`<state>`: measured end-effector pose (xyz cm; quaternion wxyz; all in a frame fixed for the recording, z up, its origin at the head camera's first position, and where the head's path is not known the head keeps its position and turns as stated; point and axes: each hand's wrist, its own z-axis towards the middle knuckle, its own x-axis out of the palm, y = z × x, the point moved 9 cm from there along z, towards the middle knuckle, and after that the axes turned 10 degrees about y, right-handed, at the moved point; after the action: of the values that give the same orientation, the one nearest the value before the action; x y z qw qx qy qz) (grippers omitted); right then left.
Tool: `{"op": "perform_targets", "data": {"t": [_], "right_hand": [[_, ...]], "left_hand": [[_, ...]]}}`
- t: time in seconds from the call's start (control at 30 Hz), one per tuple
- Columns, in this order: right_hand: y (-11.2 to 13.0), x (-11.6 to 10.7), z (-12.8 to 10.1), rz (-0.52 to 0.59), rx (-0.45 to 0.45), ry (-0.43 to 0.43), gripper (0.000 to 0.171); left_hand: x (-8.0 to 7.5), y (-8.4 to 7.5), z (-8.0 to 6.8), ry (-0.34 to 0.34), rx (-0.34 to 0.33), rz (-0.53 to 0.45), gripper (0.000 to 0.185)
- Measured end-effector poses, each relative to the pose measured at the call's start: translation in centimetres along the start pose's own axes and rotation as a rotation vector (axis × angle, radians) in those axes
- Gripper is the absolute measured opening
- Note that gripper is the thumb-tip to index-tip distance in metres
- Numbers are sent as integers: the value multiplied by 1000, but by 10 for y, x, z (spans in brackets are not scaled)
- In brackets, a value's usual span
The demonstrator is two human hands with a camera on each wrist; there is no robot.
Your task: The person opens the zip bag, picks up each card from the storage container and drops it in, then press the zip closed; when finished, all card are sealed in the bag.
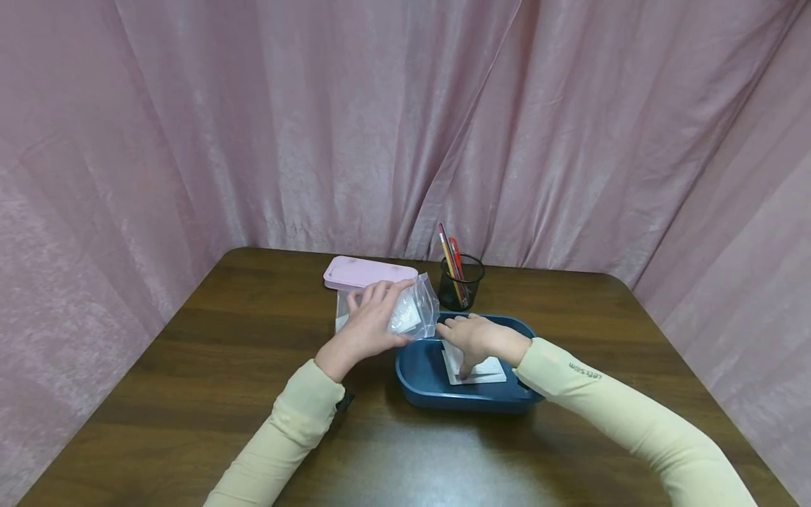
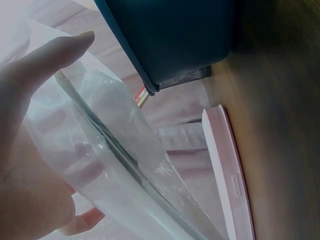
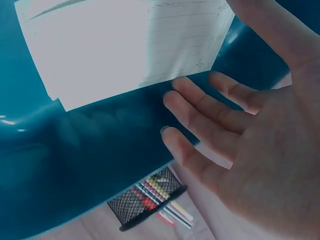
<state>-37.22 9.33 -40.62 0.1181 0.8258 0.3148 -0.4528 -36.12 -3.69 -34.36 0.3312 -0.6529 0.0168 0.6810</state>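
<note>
My left hand (image 1: pixel 367 325) grips a clear plastic bag (image 1: pixel 428 304) above the table, left of a blue tray (image 1: pixel 437 403). White papers (image 1: pixel 407 315) show inside the bag; in the left wrist view they appear edge-on through the plastic (image 2: pixel 135 172). Inside the tray lies a small stack of white paper cards (image 1: pixel 486 374), the top one with printed lines and a decorated border in the right wrist view. Over these cards reaches my right hand (image 1: pixel 476 339), fingers (image 3: pixel 200 115) spread and lightly bent, with fingertips close to the cards' edge (image 3: pixel 125 85).
Behind the bag sits a pink pencil case (image 1: pixel 367 272). A black mesh pen holder (image 1: pixel 460 292) with several pencils and a red pen stands just behind the tray. The brown wooden table (image 1: pixel 222 380) ends at a pink curtain (image 1: pixel 317 141).
</note>
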Motion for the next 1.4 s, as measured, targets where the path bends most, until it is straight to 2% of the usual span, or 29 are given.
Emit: {"op": "perform_targets", "data": {"t": [0.37, 0.67, 1.07, 1.4], "right_hand": [[-4, -19, -20, 15, -39, -79, 74], [-17, -28, -43, 198, -130, -155, 69], [-26, -36, -66, 357, -235, -235, 72], [-43, -44, -85, 601, -338, -355, 74]], "left_hand": [[0, 1, 0, -1, -1, 1, 95], [0, 2, 1, 12, -16, -10, 95], [2, 0, -1, 14, -13, -13, 94], [4, 2, 0, 32, -24, -5, 94]]}}
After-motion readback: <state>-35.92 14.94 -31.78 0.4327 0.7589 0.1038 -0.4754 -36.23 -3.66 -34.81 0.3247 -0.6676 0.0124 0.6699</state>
